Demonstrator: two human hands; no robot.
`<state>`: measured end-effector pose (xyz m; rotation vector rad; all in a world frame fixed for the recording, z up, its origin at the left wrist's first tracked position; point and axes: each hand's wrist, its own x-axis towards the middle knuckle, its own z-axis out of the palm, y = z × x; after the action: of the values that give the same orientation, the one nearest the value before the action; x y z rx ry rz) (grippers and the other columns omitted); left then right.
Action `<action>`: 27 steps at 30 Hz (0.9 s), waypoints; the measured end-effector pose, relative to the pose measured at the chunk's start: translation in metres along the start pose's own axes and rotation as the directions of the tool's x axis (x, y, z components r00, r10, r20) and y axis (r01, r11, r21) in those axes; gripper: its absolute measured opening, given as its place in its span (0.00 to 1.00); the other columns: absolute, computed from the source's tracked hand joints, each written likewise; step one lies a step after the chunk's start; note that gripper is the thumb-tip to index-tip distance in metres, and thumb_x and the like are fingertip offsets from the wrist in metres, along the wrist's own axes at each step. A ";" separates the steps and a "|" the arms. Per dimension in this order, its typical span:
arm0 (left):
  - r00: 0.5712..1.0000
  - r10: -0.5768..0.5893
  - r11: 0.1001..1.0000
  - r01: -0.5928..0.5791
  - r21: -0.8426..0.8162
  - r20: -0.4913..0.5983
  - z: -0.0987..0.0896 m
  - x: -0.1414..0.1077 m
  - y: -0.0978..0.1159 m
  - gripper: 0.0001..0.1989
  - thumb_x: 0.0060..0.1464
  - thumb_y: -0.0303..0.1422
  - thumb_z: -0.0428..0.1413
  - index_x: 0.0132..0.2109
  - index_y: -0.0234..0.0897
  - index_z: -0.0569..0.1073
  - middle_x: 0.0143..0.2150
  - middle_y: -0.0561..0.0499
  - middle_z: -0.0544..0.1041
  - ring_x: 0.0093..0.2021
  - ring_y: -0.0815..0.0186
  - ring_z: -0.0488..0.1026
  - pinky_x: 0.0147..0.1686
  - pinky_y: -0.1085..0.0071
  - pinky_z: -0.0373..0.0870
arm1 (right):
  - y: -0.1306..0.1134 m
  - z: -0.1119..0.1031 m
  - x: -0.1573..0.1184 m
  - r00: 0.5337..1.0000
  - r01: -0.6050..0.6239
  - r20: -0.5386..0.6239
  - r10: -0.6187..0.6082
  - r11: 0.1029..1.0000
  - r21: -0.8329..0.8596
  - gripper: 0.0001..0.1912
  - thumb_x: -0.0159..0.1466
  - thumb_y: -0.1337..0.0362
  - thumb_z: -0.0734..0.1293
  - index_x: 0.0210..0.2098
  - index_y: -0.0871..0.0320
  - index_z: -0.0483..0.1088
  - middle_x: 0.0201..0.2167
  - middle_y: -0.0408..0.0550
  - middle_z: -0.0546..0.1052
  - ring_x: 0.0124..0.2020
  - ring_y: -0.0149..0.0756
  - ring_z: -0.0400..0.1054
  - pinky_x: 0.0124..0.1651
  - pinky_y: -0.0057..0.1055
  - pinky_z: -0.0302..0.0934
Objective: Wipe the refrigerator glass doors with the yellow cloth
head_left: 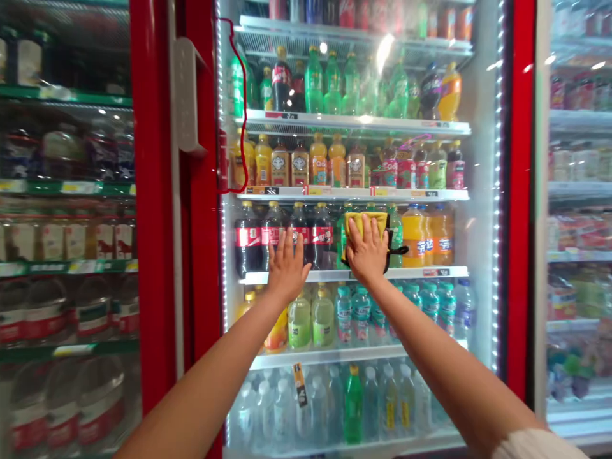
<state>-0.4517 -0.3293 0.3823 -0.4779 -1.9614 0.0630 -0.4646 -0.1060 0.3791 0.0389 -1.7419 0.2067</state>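
Both arms reach forward to the glass door of a lit drinks fridge with a red frame (520, 191). My left hand (287, 266) lies against the glass with its fingers spread, in front of dark cola bottles (247, 239); nothing is in it. My right hand (367, 252) presses a yellow cloth (380, 220) with a dark edge and a black loop flat on the glass. Its fingers stretch over the cloth, in front of green bottles. Orange drink bottles (415, 236) show just right of the cloth.
A pale door handle (187, 95) is on the red frame at the left. Behind the glass, several white shelves (354, 193) hold rows of bottles and cans. Another drinks fridge with green shelf edges (67, 187) stands at the left; more stocked shelves (581, 187) show at the right.
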 end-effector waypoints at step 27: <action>0.977 0.185 0.977 -0.195 -0.092 -0.104 0.045 0.042 0.124 0.43 0.64 0.40 0.56 0.76 0.31 0.44 0.78 0.34 0.43 0.78 0.50 0.35 0.72 0.37 0.23 | 0.129 -0.043 0.061 0.992 0.062 0.119 -0.049 0.992 -0.106 0.32 0.71 0.62 0.58 0.74 0.43 0.52 0.77 0.45 0.50 0.76 0.50 0.43 0.73 0.60 0.45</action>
<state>-0.4690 -0.1926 0.3667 -0.7224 -1.8276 0.0610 -0.4521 0.0333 0.4313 0.0199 -1.8636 0.0689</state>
